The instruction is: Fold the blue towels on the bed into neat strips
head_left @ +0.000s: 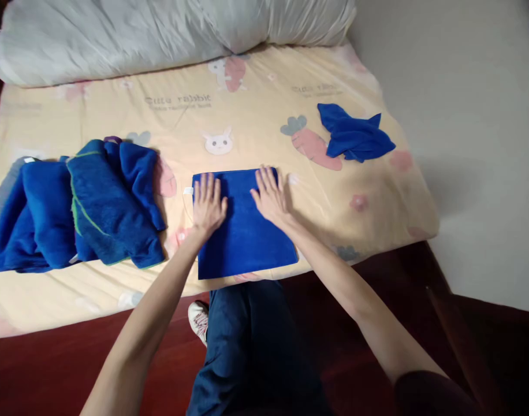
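Observation:
A blue cloth [242, 231] lies spread flat as a near-square close to the bed's front edge, with a small white tag at its left side. My left hand [209, 202] rests open on its upper left part, fingers pointing away from me. On the upper right corner, my right hand [271, 193] presses flat with its fingers spread. To the left is a heap of rumpled blue cloths [112, 196], one edged in green. Another crumpled blue cloth [357, 136] sits at the right on the bed.
The bed carries a cream sheet [247, 121] printed with rabbits and carrots. A rolled grey quilt [169, 34] runs along the far side. A pale wall [472, 144] stands to the right, and dark red floor [65, 370] shows below the bed's edge.

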Available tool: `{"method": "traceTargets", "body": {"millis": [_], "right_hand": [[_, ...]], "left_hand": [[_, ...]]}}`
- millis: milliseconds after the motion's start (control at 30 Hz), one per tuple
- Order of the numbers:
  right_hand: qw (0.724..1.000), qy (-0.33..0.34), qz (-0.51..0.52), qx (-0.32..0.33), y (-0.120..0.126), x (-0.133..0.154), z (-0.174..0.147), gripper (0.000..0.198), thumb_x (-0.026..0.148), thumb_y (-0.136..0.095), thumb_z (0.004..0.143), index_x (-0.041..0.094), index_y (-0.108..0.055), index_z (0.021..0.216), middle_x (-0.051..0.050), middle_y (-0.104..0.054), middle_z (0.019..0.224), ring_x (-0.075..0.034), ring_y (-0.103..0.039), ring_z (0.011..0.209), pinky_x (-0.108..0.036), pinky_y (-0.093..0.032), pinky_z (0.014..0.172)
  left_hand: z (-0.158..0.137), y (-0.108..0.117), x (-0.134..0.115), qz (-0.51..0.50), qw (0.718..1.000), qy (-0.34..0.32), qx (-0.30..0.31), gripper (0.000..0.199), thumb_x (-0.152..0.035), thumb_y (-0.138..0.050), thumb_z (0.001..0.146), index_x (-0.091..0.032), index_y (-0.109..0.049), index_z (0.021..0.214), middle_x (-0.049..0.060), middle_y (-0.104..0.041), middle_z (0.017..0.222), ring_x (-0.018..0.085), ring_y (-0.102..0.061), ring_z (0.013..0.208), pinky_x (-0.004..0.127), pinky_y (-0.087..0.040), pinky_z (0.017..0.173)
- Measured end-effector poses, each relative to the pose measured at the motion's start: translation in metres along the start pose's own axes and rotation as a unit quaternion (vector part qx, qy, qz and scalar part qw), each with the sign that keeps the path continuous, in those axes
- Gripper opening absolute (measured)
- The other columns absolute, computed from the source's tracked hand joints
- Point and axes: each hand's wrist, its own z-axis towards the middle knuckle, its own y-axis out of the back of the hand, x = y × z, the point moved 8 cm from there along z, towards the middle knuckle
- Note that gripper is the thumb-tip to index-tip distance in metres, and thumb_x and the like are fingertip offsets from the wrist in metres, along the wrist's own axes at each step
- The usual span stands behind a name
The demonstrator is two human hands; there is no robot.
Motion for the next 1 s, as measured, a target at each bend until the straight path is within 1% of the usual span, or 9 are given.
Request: {"method": "traceTargets", "body": {"millis": [67, 133, 233, 367, 500, 633, 767, 867, 1000], "right_hand": [[0.998, 0.057, 0.013, 0.033, -0.01, 0.038, -0.027, 0.062, 0.035, -0.034, 0.105, 0.009, -0.021, 0.161, -0.012, -0.019, 0.168, -0.026, -0.008, 0.157, -0.056, -0.005, 0.127], [0.995, 0.071, 0.029, 0.056, -0.017, 0.049, -0.051, 0.06, 0.033, -0.033, 0.105, 0.01, -0.024, 0.16, -0.011, -0.021, 0.167, -0.022, -0.012, 0.156, -0.049, -0.007, 0.129], [0.998, 0.018, 0.034, 0.051, -0.016, 0.02, -0.068, 0.06, 0.037, -0.029, 0.106, 0.01, -0.024, 0.16, -0.011, -0.023, 0.167, -0.022, -0.015, 0.156, -0.048, -0.01, 0.128], [0.999, -0.022, 0.009, 0.046, -0.006, -0.008, -0.063, 0.06, 0.034, -0.026, 0.106, 0.006, -0.025, 0.159, -0.014, -0.024, 0.166, -0.025, -0.017, 0.155, -0.055, -0.008, 0.127], [0.999, -0.02, -0.001, 0.036, -0.008, 0.038, -0.072, 0.059, 0.027, -0.03, 0.105, 0.005, -0.024, 0.159, -0.015, -0.02, 0.167, -0.028, -0.01, 0.157, -0.059, -0.004, 0.126], [0.996, 0.049, 0.027, 0.069, -0.019, 0.084, -0.115, 0.06, 0.022, -0.031, 0.104, 0.012, -0.018, 0.162, -0.009, -0.02, 0.168, -0.021, -0.011, 0.157, -0.05, -0.008, 0.128], [0.999, 0.012, 0.026, 0.047, -0.005, 0.048, -0.154, 0.059, 0.031, -0.029, 0.107, 0.015, -0.018, 0.162, -0.007, -0.02, 0.168, -0.02, -0.014, 0.156, -0.048, -0.009, 0.129], [0.999, -0.022, 0.017, 0.025, 0.01, 0.011, -0.169, 0.057, 0.033, -0.026, 0.107, 0.016, -0.019, 0.162, -0.007, -0.022, 0.167, -0.02, -0.015, 0.156, -0.048, -0.008, 0.129], [0.999, -0.04, 0.035, 0.005, 0.018, -0.012, -0.182, 0.057, 0.034, -0.028, 0.107, 0.017, -0.024, 0.161, -0.007, -0.025, 0.166, -0.021, -0.018, 0.155, -0.048, -0.012, 0.129]], "left_hand": [[-0.027, -0.01, -0.034, -0.011, 0.998, -0.046, 0.032, 0.065, -0.039, -0.034, 0.1, -0.007, -0.029, 0.157, 0.014, -0.02, 0.167, 0.029, -0.005, 0.156, 0.054, -0.006, 0.127], [-0.055, -0.018, -0.046, -0.015, 0.997, -0.057, 0.053, 0.062, -0.038, -0.032, 0.101, -0.011, -0.03, 0.157, 0.012, -0.022, 0.166, 0.027, -0.009, 0.156, 0.053, -0.01, 0.127], [-0.081, -0.014, -0.025, -0.013, 0.999, -0.013, 0.042, 0.062, -0.04, -0.034, 0.101, -0.014, -0.03, 0.158, 0.01, -0.021, 0.167, 0.027, -0.011, 0.156, 0.053, -0.011, 0.127], [-0.083, -0.007, -0.002, -0.016, 0.999, 0.032, 0.041, 0.064, -0.04, -0.034, 0.101, -0.009, -0.031, 0.157, 0.014, -0.02, 0.167, 0.029, -0.012, 0.156, 0.054, -0.011, 0.127], [-0.08, -0.013, -0.035, -0.022, 0.998, 0.039, 0.042, 0.064, -0.036, -0.037, 0.098, -0.002, -0.038, 0.152, 0.019, -0.022, 0.165, 0.033, -0.009, 0.156, 0.057, -0.009, 0.126], [-0.111, -0.021, -0.071, -0.039, 0.997, -0.02, 0.061, 0.061, -0.031, -0.035, 0.099, -0.009, -0.034, 0.156, 0.014, -0.026, 0.165, 0.028, -0.016, 0.155, 0.053, -0.012, 0.127], [-0.159, -0.004, -0.049, -0.042, 0.998, -0.013, 0.042, 0.061, -0.037, -0.037, 0.101, -0.02, -0.029, 0.159, 0.007, -0.018, 0.168, 0.027, -0.015, 0.156, 0.053, -0.011, 0.127], [-0.182, 0.01, -0.025, -0.034, 0.999, 0.008, 0.032, 0.063, -0.04, -0.037, 0.101, -0.019, -0.028, 0.159, 0.008, -0.018, 0.168, 0.027, -0.015, 0.156, 0.052, -0.012, 0.127], [-0.197, 0.015, -0.01, -0.032, 0.998, 0.019, 0.049, 0.065, -0.045, -0.036, 0.101, -0.016, -0.027, 0.159, 0.011, -0.02, 0.167, 0.027, -0.015, 0.155, 0.052, -0.014, 0.127]]}}
